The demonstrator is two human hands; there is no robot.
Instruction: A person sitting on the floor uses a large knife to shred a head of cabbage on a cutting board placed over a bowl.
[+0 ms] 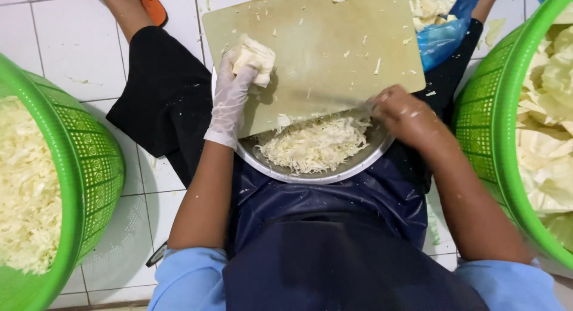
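A pale green cutting board [322, 42] rests over a metal bowl [334, 171] on my lap. The bowl holds shredded cabbage [316, 145]. My left hand [230, 99], in a thin clear glove, grips a cabbage chunk [255, 59] at the board's left edge. My bare right hand [406, 117] is closed on a knife handle at the board's near right corner; the blade [331, 101] lies blurred along the board's near edge, above the shreds.
A green basket [89, 168] of shredded cabbage stands at my left. Another green basket [483, 114] with large cabbage leaves is at my right. A blue plastic bag [444, 33] with scraps lies beyond the board. White tiled floor, an orange sandal [152, 6] at the top.
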